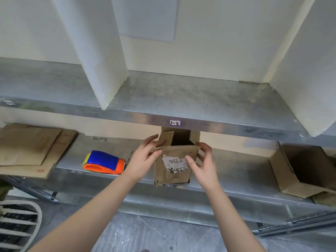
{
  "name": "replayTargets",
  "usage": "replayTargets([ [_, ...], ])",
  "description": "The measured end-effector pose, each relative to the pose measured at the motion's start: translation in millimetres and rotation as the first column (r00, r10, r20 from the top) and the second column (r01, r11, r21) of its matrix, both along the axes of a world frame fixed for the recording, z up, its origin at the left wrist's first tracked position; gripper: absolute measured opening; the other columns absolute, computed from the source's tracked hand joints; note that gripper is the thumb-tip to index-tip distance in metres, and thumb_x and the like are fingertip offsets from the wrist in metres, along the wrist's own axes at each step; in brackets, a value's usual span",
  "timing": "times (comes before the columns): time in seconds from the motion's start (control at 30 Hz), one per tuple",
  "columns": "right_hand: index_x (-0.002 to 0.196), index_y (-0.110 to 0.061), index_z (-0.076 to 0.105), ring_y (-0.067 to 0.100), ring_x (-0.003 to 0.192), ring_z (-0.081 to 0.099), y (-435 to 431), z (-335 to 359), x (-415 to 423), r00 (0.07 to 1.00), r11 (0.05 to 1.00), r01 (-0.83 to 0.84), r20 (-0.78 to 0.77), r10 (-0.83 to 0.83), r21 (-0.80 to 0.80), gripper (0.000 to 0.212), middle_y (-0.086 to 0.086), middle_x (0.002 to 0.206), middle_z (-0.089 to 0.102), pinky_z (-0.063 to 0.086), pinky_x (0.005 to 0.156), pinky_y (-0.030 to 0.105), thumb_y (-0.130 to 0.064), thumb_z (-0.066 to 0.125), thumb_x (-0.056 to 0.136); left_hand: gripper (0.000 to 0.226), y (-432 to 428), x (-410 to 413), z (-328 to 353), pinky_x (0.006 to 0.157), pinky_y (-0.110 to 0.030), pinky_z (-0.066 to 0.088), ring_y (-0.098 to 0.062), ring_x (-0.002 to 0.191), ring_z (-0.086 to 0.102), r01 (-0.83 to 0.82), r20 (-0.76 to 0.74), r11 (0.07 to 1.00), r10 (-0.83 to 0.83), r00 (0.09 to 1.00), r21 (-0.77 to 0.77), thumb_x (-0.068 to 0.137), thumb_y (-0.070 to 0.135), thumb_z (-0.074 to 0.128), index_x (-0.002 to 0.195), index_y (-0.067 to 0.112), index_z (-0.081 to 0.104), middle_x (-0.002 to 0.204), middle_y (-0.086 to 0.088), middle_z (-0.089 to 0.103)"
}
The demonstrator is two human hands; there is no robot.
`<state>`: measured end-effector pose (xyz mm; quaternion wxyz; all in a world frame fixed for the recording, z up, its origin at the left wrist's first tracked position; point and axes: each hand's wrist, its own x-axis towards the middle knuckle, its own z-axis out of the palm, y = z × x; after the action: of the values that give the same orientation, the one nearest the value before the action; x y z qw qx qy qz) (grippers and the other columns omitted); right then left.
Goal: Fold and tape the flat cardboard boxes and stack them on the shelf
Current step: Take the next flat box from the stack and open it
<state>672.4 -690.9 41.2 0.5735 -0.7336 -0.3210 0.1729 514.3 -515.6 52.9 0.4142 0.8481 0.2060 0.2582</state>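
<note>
A small brown cardboard box (172, 173) with a torn white label reading 7786 stands on the lower metal shelf (227, 179), its top flaps open. My left hand (145, 159) grips its upper left edge, thumb on the front panel. My right hand (203, 160) holds the upper right corner, thumb on the label side. A blue and orange tape dispenser (104, 162) lies on the shelf left of the box. Flat cardboard sheets (31, 150) are piled at the far left.
An opened larger cardboard box (298, 171) lies on its side at the right of the lower shelf. The upper shelf (181, 99) has white dividers (101, 51) and a tag marked 1-3. A white slatted basket (18, 226) stands on the floor at lower left.
</note>
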Motion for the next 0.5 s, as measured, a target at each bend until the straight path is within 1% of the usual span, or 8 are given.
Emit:
replayTargets([
  [0.1,0.132,-0.041,0.042,0.009,0.113,0.059,-1.4,0.6,2.3,0.993,0.996,0.061,0.106,-0.054,-0.068,0.048,-0.010,0.129,0.053,0.048,0.089,0.021,-0.047,0.063,0.088,0.046,-0.6,2.2,1.3,0.102,-0.020,0.041,0.007,0.124,0.041,-0.023,0.005,1.000,0.023,1.000,-0.017,0.087,0.057,0.047,0.125,0.035,0.058,0.139,0.016,0.043],
  [0.17,0.127,-0.033,0.052,0.013,0.110,0.062,-6.3,-0.8,3.6,0.992,0.997,0.063,0.113,-0.056,-0.054,0.039,-0.008,0.125,0.056,0.048,0.086,0.016,-0.045,0.060,0.090,0.040,-4.8,4.6,2.1,0.094,-0.013,0.044,0.009,0.123,0.042,-0.025,0.043,0.996,0.028,0.999,-0.081,0.086,0.056,0.053,0.121,0.037,0.058,0.138,0.014,0.044],
  [0.23,0.117,-0.029,0.058,0.013,0.108,0.061,-13.0,-3.9,5.7,0.991,0.995,0.077,0.113,-0.070,-0.060,0.029,-0.008,0.118,0.060,0.050,0.089,0.025,-0.042,0.060,0.092,0.030,-9.0,8.7,4.1,0.084,-0.001,0.041,0.013,0.120,0.042,-0.034,0.069,0.992,0.043,0.997,-0.121,0.085,0.053,0.063,0.112,0.038,0.061,0.134,0.011,0.049],
  [0.3,0.109,-0.024,0.059,0.014,0.108,0.057,-17.2,-3.7,6.4,0.990,0.992,0.114,0.086,-0.109,-0.052,0.023,-0.006,0.112,0.061,0.047,0.094,0.027,-0.040,0.062,0.092,0.031,-9.6,12.9,7.4,0.082,0.000,0.040,0.014,0.117,0.044,-0.023,0.056,0.983,0.034,0.998,-0.184,0.082,0.052,0.068,0.110,0.045,0.058,0.131,0.014,0.051],
  [0.37,0.099,-0.022,0.059,0.016,0.106,0.056,-14.8,3.7,6.5,0.985,0.985,0.173,0.012,-0.173,-0.002,0.019,-0.003,0.107,0.060,0.045,0.097,0.030,-0.040,0.061,0.091,0.056,-5.2,17.5,12.7,0.087,-0.009,0.041,0.010,0.117,0.046,0.001,0.017,0.942,0.005,1.000,-0.335,0.076,0.048,0.073,0.124,0.050,0.045,0.134,0.020,0.047],
  [0.43,0.097,-0.021,0.058,0.019,0.106,0.057,-7.8,14.3,9.6,0.977,0.977,0.213,-0.026,-0.212,0.028,0.013,0.001,0.106,0.060,0.046,0.097,0.039,-0.029,0.066,0.090,0.082,3.8,24.3,18.3,0.093,-0.022,0.042,0.005,0.121,0.045,0.031,-0.005,0.867,-0.039,0.999,-0.498,0.070,0.036,0.076,0.137,0.044,0.029,0.139,0.022,0.042],
  [0.47,0.105,-0.023,0.056,0.019,0.110,0.057,-4.2,20.0,11.6,0.978,0.979,0.200,-0.059,-0.199,0.022,0.022,0.000,0.112,0.059,0.047,0.095,0.038,-0.023,0.069,0.088,0.089,8.5,27.1,21.7,0.096,-0.026,0.041,0.002,0.124,0.044,0.053,-0.010,0.834,-0.070,0.998,-0.550,0.068,0.029,0.075,0.140,0.041,0.025,0.140,0.021,0.042],
  [0.5,0.118,-0.027,0.050,0.018,0.114,0.055,-1.2,25.6,14.2,0.980,0.986,0.165,-0.118,-0.163,0.008,0.041,-0.002,0.121,0.055,0.048,0.092,0.037,-0.021,0.072,0.085,0.090,13.3,29.4,25.1,0.101,-0.031,0.042,-0.002,0.126,0.045,0.076,-0.013,0.806,-0.103,0.995,-0.587,0.066,0.022,0.074,0.141,0.038,0.026,0.140,0.018,0.044],
])
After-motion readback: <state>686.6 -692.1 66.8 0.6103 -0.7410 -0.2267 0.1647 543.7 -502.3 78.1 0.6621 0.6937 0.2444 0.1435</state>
